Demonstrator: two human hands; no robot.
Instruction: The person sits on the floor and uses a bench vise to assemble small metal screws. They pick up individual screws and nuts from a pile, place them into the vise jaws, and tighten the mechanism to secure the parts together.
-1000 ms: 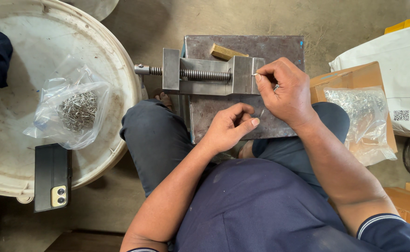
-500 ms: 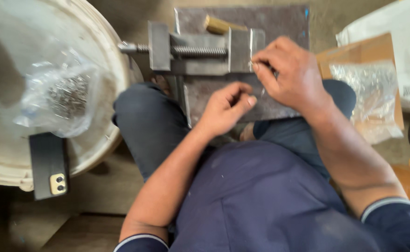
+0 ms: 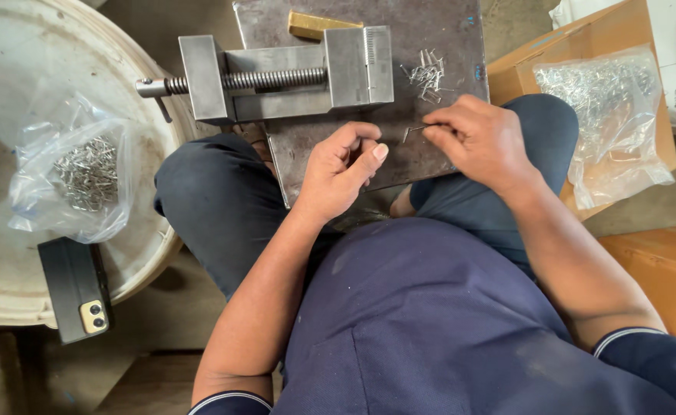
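Pin pinched in my right fingers, vise off to the upper left

Pin (image 3: 413,131) is a thin metal sliver held at the tips of my right hand (image 3: 480,142), its free end poking left toward my other hand. Its long axis runs roughly left to right, lying low over the plate (image 3: 446,46). My right fingers (image 3: 438,132) are closed on it; it is so slight that I cannot tell exactly which tips grip it. My left hand (image 3: 342,173) sits just beside it to the left, loosely curled with the thumb out, holding nothing I can make out. The right hand is the nearer one, being already on the pin.

Just above my right hand a small heap (image 3: 424,75) of the same pins lies loose on the plate, near but apart from my fingers. The vise (image 3: 288,73) stands up and to the left of the pin, screw pointing left, with a brass block (image 3: 319,24) behind it.

Farther out, a bag (image 3: 84,173) of pins rests in the white tub (image 3: 15,92) on my left, a phone (image 3: 76,288) on its rim. Another bag (image 3: 607,115) lies on a box (image 3: 522,73) to my right.

A second ago my right hand was up at the right end of the vise; it has since dropped toward me onto the open plate, and the view has tipped down.
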